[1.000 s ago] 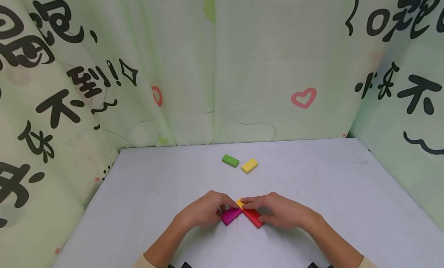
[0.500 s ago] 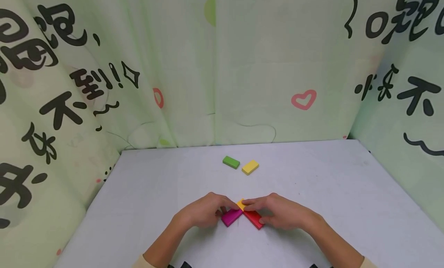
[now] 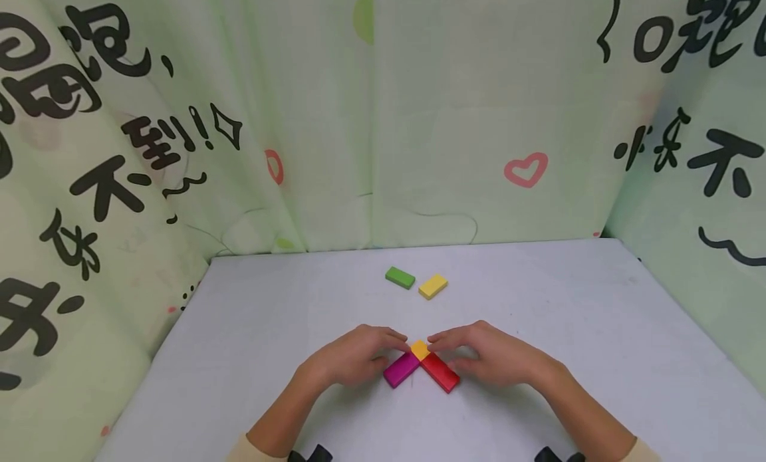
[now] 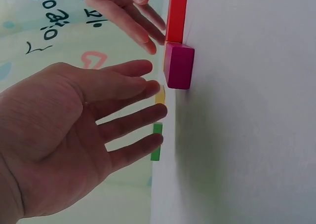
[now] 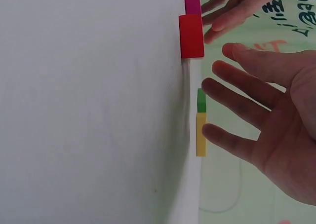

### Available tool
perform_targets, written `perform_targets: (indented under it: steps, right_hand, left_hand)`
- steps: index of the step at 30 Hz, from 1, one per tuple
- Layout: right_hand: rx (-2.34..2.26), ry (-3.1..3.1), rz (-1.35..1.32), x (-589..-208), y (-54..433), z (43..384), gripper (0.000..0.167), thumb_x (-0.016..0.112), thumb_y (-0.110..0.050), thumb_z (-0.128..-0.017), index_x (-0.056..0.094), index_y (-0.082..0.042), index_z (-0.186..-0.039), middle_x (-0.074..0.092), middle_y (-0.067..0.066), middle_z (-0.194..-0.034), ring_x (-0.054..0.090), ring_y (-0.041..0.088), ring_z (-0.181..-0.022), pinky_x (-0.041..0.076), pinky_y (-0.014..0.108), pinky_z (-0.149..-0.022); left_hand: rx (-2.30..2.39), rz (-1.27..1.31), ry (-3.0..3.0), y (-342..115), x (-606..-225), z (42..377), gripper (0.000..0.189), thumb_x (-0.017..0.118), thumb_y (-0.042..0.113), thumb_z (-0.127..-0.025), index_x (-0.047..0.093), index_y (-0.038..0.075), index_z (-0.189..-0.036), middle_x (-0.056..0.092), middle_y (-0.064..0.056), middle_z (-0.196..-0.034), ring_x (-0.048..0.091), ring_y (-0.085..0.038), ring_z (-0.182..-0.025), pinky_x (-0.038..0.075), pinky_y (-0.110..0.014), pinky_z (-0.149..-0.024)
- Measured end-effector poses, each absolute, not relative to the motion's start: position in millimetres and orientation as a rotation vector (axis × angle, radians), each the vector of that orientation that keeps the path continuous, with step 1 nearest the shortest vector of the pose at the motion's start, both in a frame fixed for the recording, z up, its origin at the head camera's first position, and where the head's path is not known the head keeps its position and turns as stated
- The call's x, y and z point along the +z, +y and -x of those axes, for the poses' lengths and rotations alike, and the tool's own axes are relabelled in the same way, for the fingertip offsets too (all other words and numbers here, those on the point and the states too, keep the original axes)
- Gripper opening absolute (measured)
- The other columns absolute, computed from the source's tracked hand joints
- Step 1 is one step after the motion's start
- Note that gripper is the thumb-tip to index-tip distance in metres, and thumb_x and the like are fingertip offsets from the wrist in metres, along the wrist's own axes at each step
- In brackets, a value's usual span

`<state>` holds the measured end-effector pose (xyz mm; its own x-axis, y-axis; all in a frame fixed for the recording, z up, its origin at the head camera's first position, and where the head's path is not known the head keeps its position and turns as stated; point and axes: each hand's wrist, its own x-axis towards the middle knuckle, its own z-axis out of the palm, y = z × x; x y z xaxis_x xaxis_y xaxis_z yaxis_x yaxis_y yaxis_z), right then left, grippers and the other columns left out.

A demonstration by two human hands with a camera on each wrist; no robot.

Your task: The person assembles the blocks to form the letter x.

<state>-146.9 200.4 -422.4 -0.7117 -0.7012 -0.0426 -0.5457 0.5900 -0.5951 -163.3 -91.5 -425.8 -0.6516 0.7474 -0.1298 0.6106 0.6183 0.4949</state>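
Sleeves (image 3: 254,451) reach in at the near edge of my head view, beside dark pieces (image 3: 311,455) I can't identify; the forearms slant inward, I'd say so both hands can work over one spot. The red block (image 3: 441,372) lies slanted on the right, and the purple block (image 3: 401,370) mirrors it on the left. Their far inner corners come together at the orange block (image 3: 420,350), set just beyond in the notch between them. I judge that meeting deliberate: it looks too neat for chance.

The left grip (image 3: 359,355) is slack and empty, fingers extended, beside the purple block. The right grip (image 3: 492,354) is likewise loose, holding nothing, its thumb near the red block. Each flanks its own side, presumably so neither gets in the other's way. Whether a fingertip touches the orange block I can't tell.

Farther across the white bench (image 3: 287,302), the yellow block (image 3: 433,286) and green block (image 3: 399,278) lie apart but near each other, perhaps parked there to leave working room. Behind them hangs a curtain (image 3: 443,116), I suppose as a screen.
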Motion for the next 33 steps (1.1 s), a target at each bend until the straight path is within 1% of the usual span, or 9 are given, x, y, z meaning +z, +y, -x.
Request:
perform_targets:
  steps: [4,8,12,15,17,27,33]
  right_hand:
    - [-0.798,2.608,1.027,-423.1,205.5,148.1,0.039,0.07,-0.01,-0.098,0.071,-0.019,-0.136,0.065,0.002,-0.145,0.061,0.03,-0.136,0.051,0.053,-0.107]
    - [-0.786,2.641,0.998,-424.1,208.5,149.4,0.037,0.071,-0.013,-0.098,0.071,-0.017,-0.135,0.064,0.006,-0.146,0.06,0.034,-0.136,0.051,0.056,-0.107]
    - [-0.773,2.662,0.987,-424.5,210.5,151.4,0.037,0.072,-0.014,-0.098,0.072,-0.016,-0.134,0.065,0.007,-0.145,0.06,0.034,-0.135,0.05,0.057,-0.107]
    - [-0.767,2.661,0.982,-424.2,211.5,153.5,0.037,0.072,-0.013,-0.098,0.072,-0.016,-0.134,0.065,0.007,-0.145,0.06,0.034,-0.136,0.05,0.057,-0.107]
    - [-0.759,2.659,0.974,-423.8,212.0,154.7,0.037,0.072,-0.014,-0.098,0.072,-0.016,-0.135,0.064,0.007,-0.145,0.059,0.034,-0.136,0.05,0.058,-0.107]
    - [-0.762,2.66,0.975,-421.8,212.8,154.5,0.036,0.071,-0.014,-0.098,0.071,-0.015,-0.135,0.065,0.008,-0.145,0.059,0.034,-0.136,0.049,0.058,-0.108]
    - [-0.755,2.683,0.956,-424.4,215.5,155.3,0.036,0.071,-0.015,-0.098,0.071,-0.015,-0.134,0.065,0.008,-0.143,0.06,0.035,-0.135,0.05,0.058,-0.108]
  left_hand:
    - [0.555,-1.108,2.499,-90.6,-427.3,162.0,0.048,0.057,0.002,-0.102,0.063,0.02,-0.146,0.052,0.005,-0.159,0.049,-0.018,-0.148,0.045,-0.038,-0.117]
    - [0.49,-1.113,2.458,-90.9,-429.1,159.4,0.052,0.059,0.011,-0.105,0.054,0.028,-0.153,0.039,0.013,-0.166,0.04,-0.021,-0.154,0.039,-0.042,-0.122]
    - [0.428,-1.108,2.445,-89.6,-430.9,157.5,0.055,0.06,0.019,-0.105,0.048,0.033,-0.157,0.032,0.016,-0.169,0.035,-0.026,-0.157,0.034,-0.055,-0.124]
    - [0.401,-1.095,2.436,-87.9,-431.5,156.5,0.057,0.061,0.025,-0.105,0.044,0.036,-0.158,0.03,0.018,-0.169,0.032,-0.028,-0.158,0.03,-0.064,-0.122]
    - [0.393,-1.083,2.434,-87.1,-431.6,155.6,0.057,0.062,0.028,-0.105,0.043,0.038,-0.159,0.028,0.019,-0.17,0.03,-0.028,-0.158,0.029,-0.067,-0.122]
    - [0.38,-1.051,2.432,-86.6,-434.2,153.8,0.057,0.062,0.03,-0.105,0.044,0.04,-0.158,0.026,0.02,-0.17,0.029,-0.027,-0.159,0.026,-0.071,-0.121]
    - [0.39,-1.067,2.453,-85.6,-438.0,154.6,0.057,0.063,0.03,-0.105,0.045,0.039,-0.157,0.028,0.02,-0.169,0.031,-0.027,-0.158,0.029,-0.071,-0.119]
